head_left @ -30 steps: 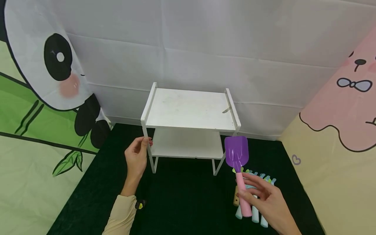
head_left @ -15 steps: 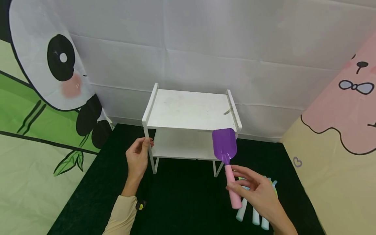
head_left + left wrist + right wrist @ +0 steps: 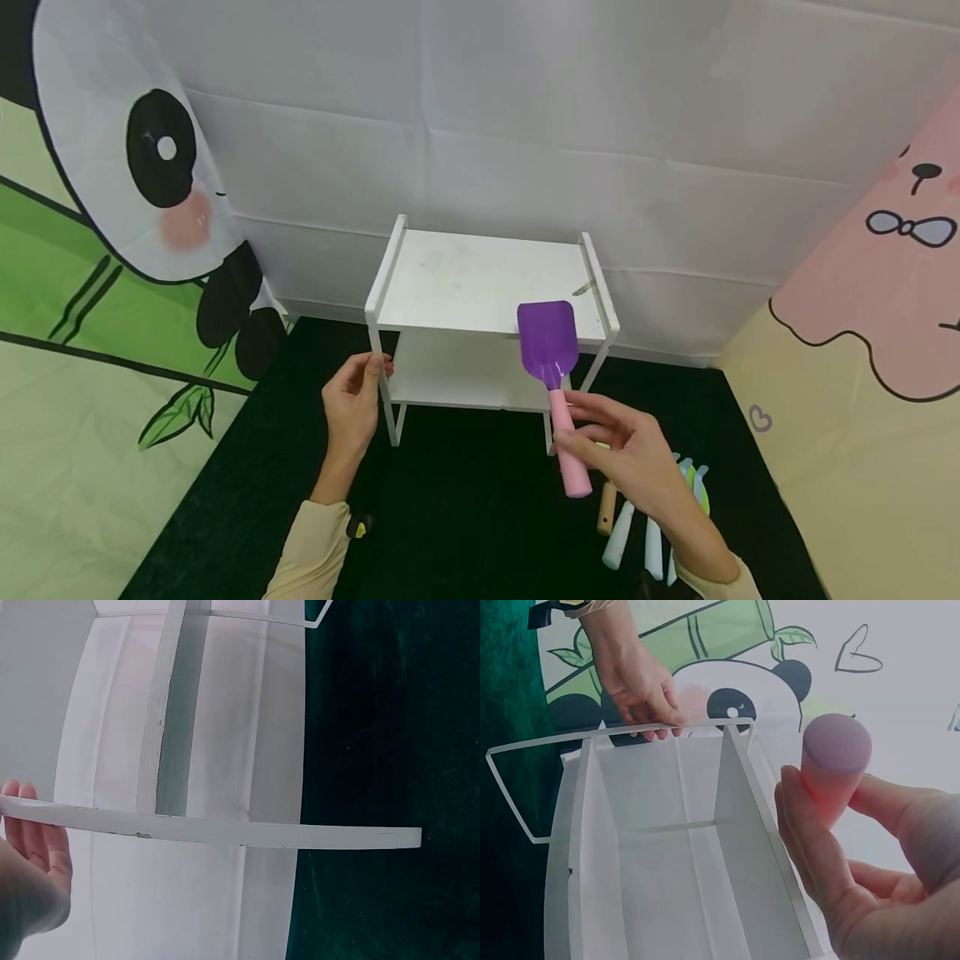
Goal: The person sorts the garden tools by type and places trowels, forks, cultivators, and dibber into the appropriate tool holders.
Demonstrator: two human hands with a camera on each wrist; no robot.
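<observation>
In the head view a toy shovel (image 3: 548, 340) with a purple blade and pink handle is held blade up by my right hand (image 3: 626, 450). My thumb and fingers pinch its handle, in front of the white two-tier shelf (image 3: 480, 279). The right wrist view shows the handle's rounded end (image 3: 837, 744) between thumb and fingers; the blade is out of sight there. My left hand (image 3: 352, 408) grips the front left leg of the shelf. In the left wrist view, the fingers (image 3: 34, 838) lie behind that white leg (image 3: 225, 829).
Several tools with light blue handles (image 3: 619, 535) lie on the dark green floor cloth (image 3: 465, 508) at the right, beside a wooden handle (image 3: 607, 508). My right forearm partly hides them. A white cloth wall (image 3: 510, 100) stands behind the shelf, with printed panels at both sides.
My right hand has carried the toy shovel left and upward, from over the tools to the shelf's front right. My left hand stays at the shelf leg. The view has shifted slightly.
</observation>
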